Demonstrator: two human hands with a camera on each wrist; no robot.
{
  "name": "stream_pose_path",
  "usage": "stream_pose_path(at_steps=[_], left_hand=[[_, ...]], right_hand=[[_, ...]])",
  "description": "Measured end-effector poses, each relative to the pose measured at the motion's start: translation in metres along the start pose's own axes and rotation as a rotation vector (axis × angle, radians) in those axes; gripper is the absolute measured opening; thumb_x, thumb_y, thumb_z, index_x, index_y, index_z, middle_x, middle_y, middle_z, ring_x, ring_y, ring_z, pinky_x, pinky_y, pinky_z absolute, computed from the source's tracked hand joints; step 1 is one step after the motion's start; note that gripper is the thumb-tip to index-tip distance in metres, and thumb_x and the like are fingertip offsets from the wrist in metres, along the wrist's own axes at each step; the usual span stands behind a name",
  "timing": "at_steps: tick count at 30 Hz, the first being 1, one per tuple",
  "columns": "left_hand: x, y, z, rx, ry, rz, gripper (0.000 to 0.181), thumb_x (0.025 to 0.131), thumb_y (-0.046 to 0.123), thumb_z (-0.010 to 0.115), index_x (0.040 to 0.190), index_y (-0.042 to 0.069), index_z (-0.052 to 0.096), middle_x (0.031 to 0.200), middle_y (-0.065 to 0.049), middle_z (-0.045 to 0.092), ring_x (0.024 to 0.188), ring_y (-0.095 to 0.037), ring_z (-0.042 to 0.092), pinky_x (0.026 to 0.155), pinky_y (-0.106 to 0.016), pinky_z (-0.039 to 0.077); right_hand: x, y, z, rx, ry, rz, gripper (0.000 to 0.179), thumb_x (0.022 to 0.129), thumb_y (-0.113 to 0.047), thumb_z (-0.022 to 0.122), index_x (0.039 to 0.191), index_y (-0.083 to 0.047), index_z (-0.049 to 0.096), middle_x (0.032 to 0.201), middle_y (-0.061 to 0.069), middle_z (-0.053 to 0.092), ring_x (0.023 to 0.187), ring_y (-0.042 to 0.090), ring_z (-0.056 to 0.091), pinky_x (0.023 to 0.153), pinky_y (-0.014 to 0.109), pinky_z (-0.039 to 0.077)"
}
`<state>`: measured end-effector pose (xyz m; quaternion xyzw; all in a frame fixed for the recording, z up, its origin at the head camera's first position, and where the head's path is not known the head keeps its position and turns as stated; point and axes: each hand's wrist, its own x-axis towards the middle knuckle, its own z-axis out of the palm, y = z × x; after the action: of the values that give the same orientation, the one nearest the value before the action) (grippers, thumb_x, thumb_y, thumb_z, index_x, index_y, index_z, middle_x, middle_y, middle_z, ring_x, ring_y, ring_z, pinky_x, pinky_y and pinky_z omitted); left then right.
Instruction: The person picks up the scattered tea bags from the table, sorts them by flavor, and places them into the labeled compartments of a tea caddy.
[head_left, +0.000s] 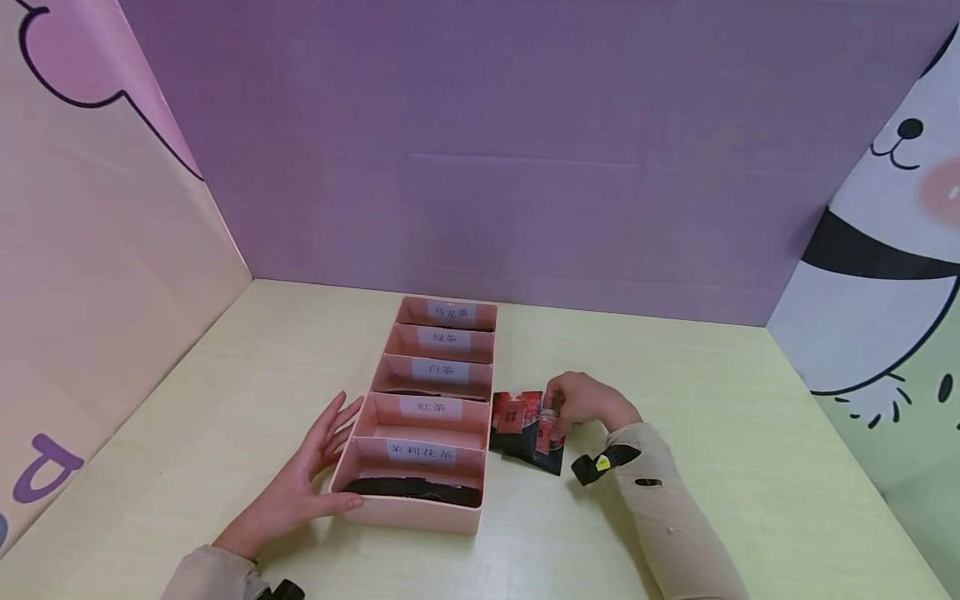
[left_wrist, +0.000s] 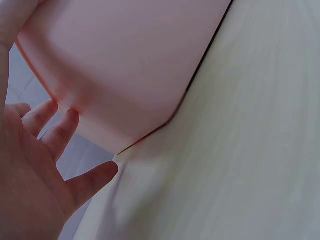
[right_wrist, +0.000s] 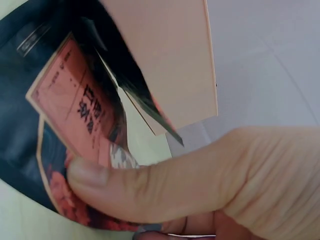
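Note:
A long pink box (head_left: 412,515) with several labelled compartments stands on the table. My left hand (head_left: 307,475) rests at its near left corner, fingers spread along the side wall and thumb at the front rim; in the left wrist view the fingertips (left_wrist: 72,114) meet the pink wall. To the right of the box, my right hand (head_left: 587,406) pinches a black and red tea packet (head_left: 551,454) by its edge. Its red label (right_wrist: 82,100) faces the right wrist camera, with the thumb across the packet's edge. Another tea packet (head_left: 512,414) lies against the box's right side, partly overlapped.
Dark packets (head_left: 412,490) lie in the nearest compartment, and a dark edge shows in the middle one. Paper labels with Chinese characters, such as this one (head_left: 431,407), mark the compartments. A purple panel (head_left: 525,208) closes off the table's back; printed panels stand left and right.

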<state>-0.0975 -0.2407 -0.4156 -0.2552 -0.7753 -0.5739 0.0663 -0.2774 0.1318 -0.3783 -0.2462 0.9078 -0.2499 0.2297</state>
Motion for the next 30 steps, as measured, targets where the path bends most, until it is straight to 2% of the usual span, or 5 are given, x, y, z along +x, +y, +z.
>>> stream_pose_path(at_steps=[7, 14, 18, 25, 30], left_hand=[[0.001, 0.000, 0.000, -0.004, 0.001, -0.010, 0.120, 0.073, -0.013, 0.078, 0.161, 0.014, 0.001, 0.164, -0.001, 0.021, 0.140, 0.001, 0.032, 0.102, -0.014, 0.032], [0.002, -0.001, 0.000, -0.008, -0.004, 0.000, 0.120, 0.073, -0.013, 0.078, 0.161, 0.013, 0.001, 0.165, -0.006, 0.020, 0.141, 0.000, 0.032, 0.102, -0.014, 0.031], [0.001, -0.001, 0.000, -0.010, -0.008, 0.008, 0.120, 0.073, -0.014, 0.078, 0.161, 0.013, 0.001, 0.165, -0.003, 0.020, 0.141, 0.000, 0.031, 0.102, -0.013, 0.031], [0.001, -0.002, -0.001, -0.003, -0.006, 0.008, 0.121, 0.073, -0.014, 0.078, 0.161, 0.013, 0.000, 0.165, -0.006, 0.020, 0.141, 0.001, 0.031, 0.102, -0.013, 0.031], [0.000, -0.002, -0.001, -0.002, -0.008, 0.015, 0.120, 0.072, -0.015, 0.078, 0.161, 0.012, 0.000, 0.165, 0.000, 0.020, 0.141, 0.000, 0.031, 0.102, -0.013, 0.031]], right_hand=[[0.000, 0.010, -0.005, 0.071, 0.043, -0.050, 0.016, 0.074, 0.009, 0.074, 0.084, -0.002, 0.069, 0.071, 0.002, 0.058, 0.063, 0.014, 0.051, 0.057, 0.027, 0.048], [-0.006, 0.020, -0.015, 0.127, 0.097, -0.032, 0.013, 0.076, 0.011, 0.068, 0.086, 0.002, 0.072, 0.070, 0.004, 0.062, 0.062, 0.013, 0.059, 0.060, 0.031, 0.055], [-0.011, 0.024, -0.022, 0.129, 0.133, -0.018, 0.014, 0.079, 0.011, 0.067, 0.089, 0.004, 0.073, 0.066, 0.003, 0.056, 0.061, 0.014, 0.061, 0.061, 0.031, 0.055], [-0.018, 0.024, -0.032, 0.153, 0.109, -0.015, 0.018, 0.081, 0.010, 0.065, 0.095, 0.006, 0.074, 0.060, 0.000, 0.050, 0.062, 0.015, 0.063, 0.066, 0.035, 0.058], [-0.026, 0.017, -0.038, 0.167, 0.108, 0.007, 0.018, 0.081, 0.010, 0.065, 0.096, 0.006, 0.074, 0.062, 0.003, 0.052, 0.063, 0.017, 0.067, 0.067, 0.036, 0.059]])
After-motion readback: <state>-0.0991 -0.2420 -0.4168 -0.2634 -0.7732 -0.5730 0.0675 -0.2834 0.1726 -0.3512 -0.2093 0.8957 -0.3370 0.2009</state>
